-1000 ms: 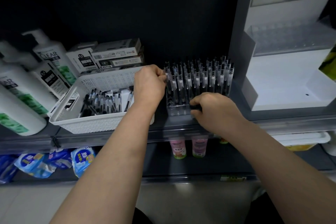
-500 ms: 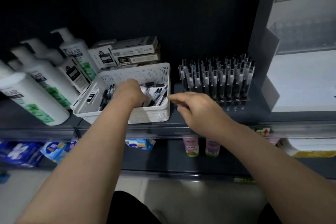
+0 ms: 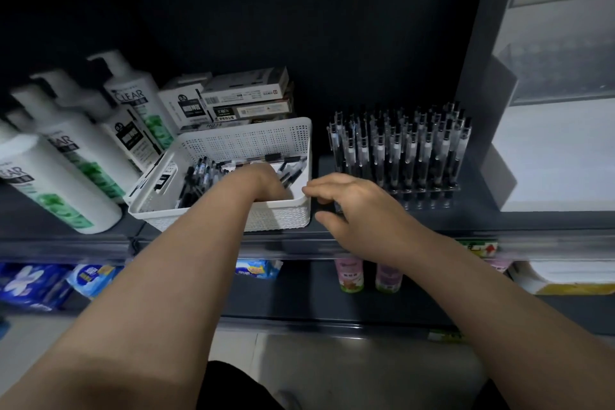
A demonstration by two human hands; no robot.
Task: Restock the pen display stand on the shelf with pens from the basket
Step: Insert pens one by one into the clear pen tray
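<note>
On the shelf [image 3: 472, 220], pens [image 3: 199, 173] are sought in the basket [image 3: 246, 130] by the left hand [image 3: 266, 181], its grip hidden, with the right hand [image 3: 352, 203] held slack-fingered alongside.

Perforated white plastic basket [image 3: 266, 143]; clear glossy plastic pen stand [image 3: 429, 191].

Scene dim; black back wall [image 3: 332, 27] reads as near-featureless. Brightest area: white boxy display unit [image 3: 549, 156], right. White pump bottles [image 3: 66, 156], left, smeared by motion blur and bowed by wide-angle distortion. My right hand [image 3: 359, 206] soft-edged, evenly lit.
</note>
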